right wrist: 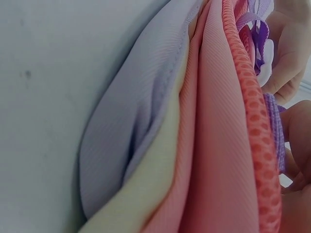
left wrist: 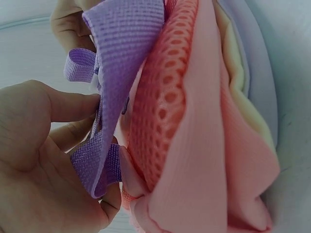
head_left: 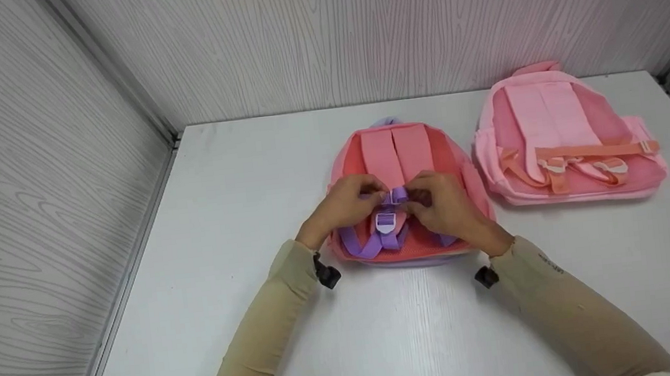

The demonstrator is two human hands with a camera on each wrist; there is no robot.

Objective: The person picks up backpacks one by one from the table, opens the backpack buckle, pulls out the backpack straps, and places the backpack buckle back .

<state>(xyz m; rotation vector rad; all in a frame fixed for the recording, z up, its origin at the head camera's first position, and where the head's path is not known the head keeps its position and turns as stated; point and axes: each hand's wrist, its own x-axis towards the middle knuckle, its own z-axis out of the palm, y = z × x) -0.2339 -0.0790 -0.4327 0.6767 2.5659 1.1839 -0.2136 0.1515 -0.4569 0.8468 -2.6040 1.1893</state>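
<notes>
A coral-pink backpack (head_left: 442,145) lies with its padded shoulder straps facing up, its purple webbing straps (head_left: 371,248) gathered near the lower middle. Over these straps my left hand (head_left: 346,202) and right hand (head_left: 442,201) meet from either side. Between thumb and finger, the left hand (left wrist: 34,150) pinches purple webbing (left wrist: 119,58), seen close in the left wrist view. Opposite it, my right hand pinches a short purple loop (head_left: 399,195). A white plastic buckle (head_left: 386,225) sits just below the fingers. In the right wrist view, the backpack's coral mesh (right wrist: 260,145) partly hides both hands.
A lighter pink backpack (head_left: 600,104) with orange webbing (head_left: 593,151) and white buckles lies close by on the right. Both bags are on a white table (head_left: 260,183), with grey wood-grain panels (head_left: 295,43) behind and at the sides.
</notes>
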